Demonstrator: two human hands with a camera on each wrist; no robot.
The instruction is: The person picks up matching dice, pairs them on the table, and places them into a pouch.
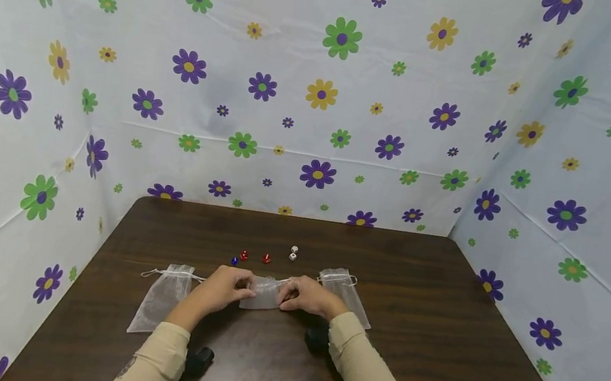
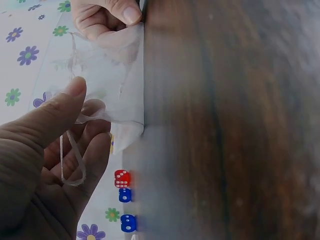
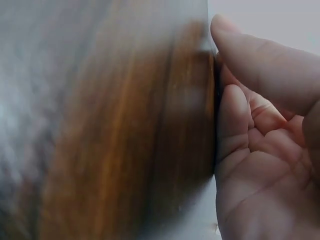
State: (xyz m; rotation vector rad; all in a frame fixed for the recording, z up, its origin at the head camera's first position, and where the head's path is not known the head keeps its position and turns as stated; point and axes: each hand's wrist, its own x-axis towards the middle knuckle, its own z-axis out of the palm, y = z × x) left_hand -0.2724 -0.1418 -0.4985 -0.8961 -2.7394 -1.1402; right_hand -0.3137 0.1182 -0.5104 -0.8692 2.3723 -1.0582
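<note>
A small sheer white drawstring pouch (image 1: 260,293) is stretched sideways between both hands, low over the table. My left hand (image 1: 225,287) holds its left end between thumb and fingers; in the left wrist view a white cord loop (image 2: 73,165) hangs by the fingers. The right hand (image 1: 307,296) pinches the pouch's other end, and the left wrist view shows its thumb (image 2: 131,14) on the fabric. In the right wrist view the right hand's thumb and fingers (image 3: 234,115) are curled, the pouch hardly visible there.
A second sheer pouch (image 1: 160,303) lies flat at the left, a third (image 1: 346,295) at the right. Beyond the hands sit two red dice (image 1: 266,258), blue dice (image 2: 128,223) and two white dice (image 1: 293,256). A flowered cloth (image 1: 278,174) stands behind the dark wood table (image 1: 390,254).
</note>
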